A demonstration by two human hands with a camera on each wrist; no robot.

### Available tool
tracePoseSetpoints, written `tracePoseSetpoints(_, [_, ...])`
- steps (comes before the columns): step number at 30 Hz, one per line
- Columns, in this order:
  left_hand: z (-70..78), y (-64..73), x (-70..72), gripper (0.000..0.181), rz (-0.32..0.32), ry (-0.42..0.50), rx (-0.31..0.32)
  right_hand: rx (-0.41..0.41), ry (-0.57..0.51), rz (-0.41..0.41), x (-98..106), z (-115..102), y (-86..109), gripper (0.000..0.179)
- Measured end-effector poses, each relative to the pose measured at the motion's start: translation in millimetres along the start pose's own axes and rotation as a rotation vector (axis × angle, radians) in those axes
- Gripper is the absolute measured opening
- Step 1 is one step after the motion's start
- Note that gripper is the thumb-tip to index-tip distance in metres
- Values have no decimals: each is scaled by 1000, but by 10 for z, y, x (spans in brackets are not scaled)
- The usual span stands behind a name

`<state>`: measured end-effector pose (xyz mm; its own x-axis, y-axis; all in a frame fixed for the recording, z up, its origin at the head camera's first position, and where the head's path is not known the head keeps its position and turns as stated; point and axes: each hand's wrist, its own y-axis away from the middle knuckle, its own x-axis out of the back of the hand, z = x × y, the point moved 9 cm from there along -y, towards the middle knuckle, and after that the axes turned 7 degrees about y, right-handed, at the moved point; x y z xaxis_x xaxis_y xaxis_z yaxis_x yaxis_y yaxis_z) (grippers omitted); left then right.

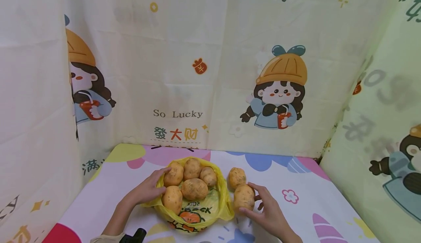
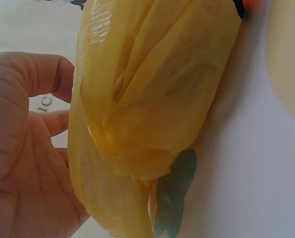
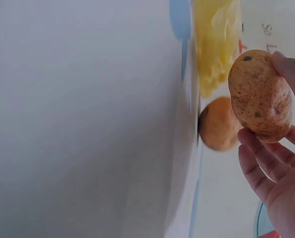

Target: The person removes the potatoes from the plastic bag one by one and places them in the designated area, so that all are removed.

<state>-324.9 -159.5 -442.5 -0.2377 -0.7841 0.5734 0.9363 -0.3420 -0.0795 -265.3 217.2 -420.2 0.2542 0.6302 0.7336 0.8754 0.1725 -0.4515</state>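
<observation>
- Holding one potato (image 1: 244, 198) in my right hand (image 1: 268, 212), lower right of centre in the head frame; thumb and fingers are set around it.
- Right wrist frame, right side: the held potato is raised off the table (image 1: 289, 179).
- My left hand (image 1: 152, 190), lower left of centre, lies at the left rim of the yellow bag (image 1: 227, 201); thumb and forefinger are spread apart there. Fingertips are partly hidden behind the plastic in the left wrist frame, so I cannot tell whether they grip it.
- Bag stands at lower centre, mouth wide, rim rolled outward; an orange-and-dark print shows at its near side.
- Five potatoes (image 1: 194, 189) lie inside, grouped toward its left and far sides.
- A loose potato (image 1: 236, 177) rests on the table right of the bag, just beyond the held one.
- Printed cloth (image 1: 179, 86) fills the upper frame, with a cartoon girl (image 1: 280, 89) right of centre.
</observation>
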Motion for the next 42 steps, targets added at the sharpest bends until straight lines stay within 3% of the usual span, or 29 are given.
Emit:
tracePoseSetpoints(20, [-41,8,-16,75,-2,-6,-4,-10,95,6,157,493,-94,80])
tracePoseSetpoints(27, [-48,16,-24,75,-8,2,2,39,94,35,201,565,-144,79])
tracePoseSetpoints(42, [-14,-28,2,72,5,-22,-19,22,81,-44,167,724,-389,79])
